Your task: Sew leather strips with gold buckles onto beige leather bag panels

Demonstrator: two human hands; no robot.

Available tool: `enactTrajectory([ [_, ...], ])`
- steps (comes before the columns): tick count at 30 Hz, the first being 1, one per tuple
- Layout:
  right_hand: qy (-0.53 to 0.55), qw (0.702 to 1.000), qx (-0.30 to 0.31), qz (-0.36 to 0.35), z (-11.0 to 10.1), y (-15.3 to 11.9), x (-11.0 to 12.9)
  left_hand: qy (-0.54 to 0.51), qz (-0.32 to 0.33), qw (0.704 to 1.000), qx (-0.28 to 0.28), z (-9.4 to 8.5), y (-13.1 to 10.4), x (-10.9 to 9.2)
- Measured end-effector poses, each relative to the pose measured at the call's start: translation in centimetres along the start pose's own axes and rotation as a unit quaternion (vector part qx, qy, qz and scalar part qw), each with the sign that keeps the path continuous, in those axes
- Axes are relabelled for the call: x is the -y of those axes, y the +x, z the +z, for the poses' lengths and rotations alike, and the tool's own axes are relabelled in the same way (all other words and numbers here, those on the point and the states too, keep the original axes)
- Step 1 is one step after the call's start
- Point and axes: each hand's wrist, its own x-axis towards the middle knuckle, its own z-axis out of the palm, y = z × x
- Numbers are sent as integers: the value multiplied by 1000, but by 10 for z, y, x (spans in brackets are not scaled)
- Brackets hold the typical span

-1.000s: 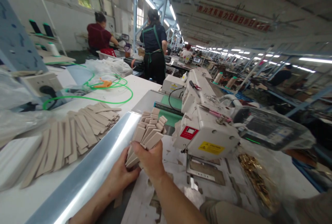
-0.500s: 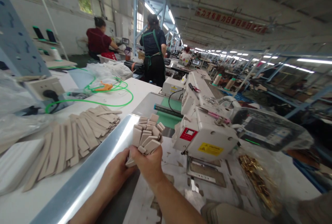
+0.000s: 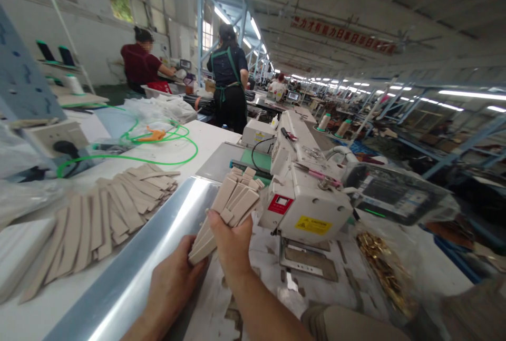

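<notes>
Between my two hands, at the middle of the view, is a bundle of beige strips (image 3: 231, 198), tilted with its fanned upper ends away from me. My left hand (image 3: 174, 272) is closed on the lower end; my right hand (image 3: 233, 238) grips the bundle higher up, thumb across the near side. Both are full. Under my left forearm runs a long shiny metal plate (image 3: 138, 259), and the bundle covers part of its far right edge.

To the left of the plate, loose beige strips (image 3: 106, 214) lie fanned in an overlapping row on the white table (image 3: 213, 133), with a white stack (image 3: 26, 254) at their near left end. Beyond them curls a green hose (image 3: 174, 163), an orange piece (image 3: 152, 134) among its loops.

Just right of the bundle, the white machine (image 3: 308, 198) stands in the way, blocking my view of what lies behind it. Below its head is a metal frame (image 3: 308, 261); farther right are a plastic-covered screen (image 3: 387, 193) and a clear bag of gold-coloured pieces (image 3: 385, 272).

Farther off, one person in dark red (image 3: 140, 64) is near the wall, and another in a green-strapped apron (image 3: 228, 83) has their back to me.

As for the bundle, it rises above my right hand and reaches down into my left.
</notes>
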Motion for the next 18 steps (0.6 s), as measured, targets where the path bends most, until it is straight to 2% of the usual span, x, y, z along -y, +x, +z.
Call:
enactTrajectory([
  [2,14,1000,-14,24,-3,6,-3,35,20,999,16,-2,1,1],
  [7,78,993,-16,82,-9,18,-10,18,93,991,95,-5,13,16],
  [18,74,995,23,62,-8,8,-1,-109,117,981,114,-7,20,15],
])
